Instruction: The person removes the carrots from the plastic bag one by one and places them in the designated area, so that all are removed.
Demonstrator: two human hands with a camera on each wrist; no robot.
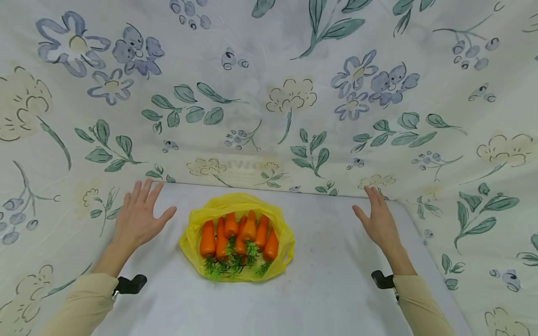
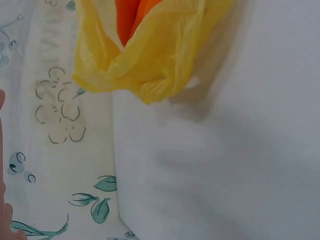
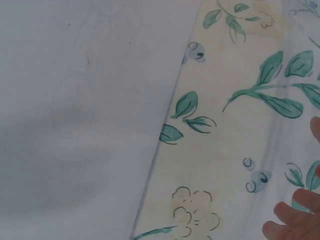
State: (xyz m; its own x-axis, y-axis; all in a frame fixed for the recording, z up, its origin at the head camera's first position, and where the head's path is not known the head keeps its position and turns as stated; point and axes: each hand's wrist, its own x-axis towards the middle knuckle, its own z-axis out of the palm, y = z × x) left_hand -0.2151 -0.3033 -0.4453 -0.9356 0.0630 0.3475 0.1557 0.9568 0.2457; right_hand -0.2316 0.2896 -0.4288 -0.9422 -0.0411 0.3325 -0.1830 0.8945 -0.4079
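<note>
A yellow plastic bag lies on the table with its mouth facing the near side. Inside it several orange carrots with green leafy tops show through the opening. To the left of the bag my left hand hovers with fingers straight and thumb spread, touching nothing. My right hand is held up over the right part of the table, fingers extended, apart from the bag. The left wrist view shows the bag's side; only fingertips of the right hand appear in the right wrist view.
The white tabletop has its far edge against a floral curtain, which also hangs along both sides. Each wrist wears a black camera mount, one on the left and one on the right.
</note>
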